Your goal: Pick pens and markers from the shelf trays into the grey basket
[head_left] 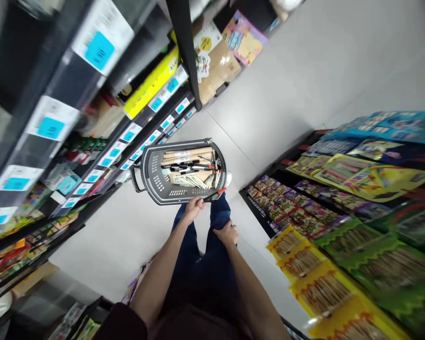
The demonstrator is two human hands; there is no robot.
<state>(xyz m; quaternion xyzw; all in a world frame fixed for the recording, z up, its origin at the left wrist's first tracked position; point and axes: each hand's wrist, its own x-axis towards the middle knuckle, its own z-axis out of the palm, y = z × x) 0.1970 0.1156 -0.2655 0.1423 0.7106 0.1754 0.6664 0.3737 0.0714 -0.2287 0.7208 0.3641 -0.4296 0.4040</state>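
Observation:
A dark grey plastic shopping basket [159, 193] is in front of my legs, low over the floor. Inside lie light brown wooden-looking sticks or packets [189, 154], several black pens or markers [184, 166] and pale slim packs [189, 180]. My left hand [195, 208] is closed at the basket's near side, around a dark bar with a red end [221, 191] that looks like its handle. On my right knee rests my right hand [227, 233], thumb apart from the fingers, with nothing in it.
Tall shelves with blue-and-white price tags [51, 126] rise close on the left. On the right, a low rack carries yellow snack packs [318, 288], green packs [375, 259] and blue packs [386, 126]. Pale tiled floor [279, 89] runs between them.

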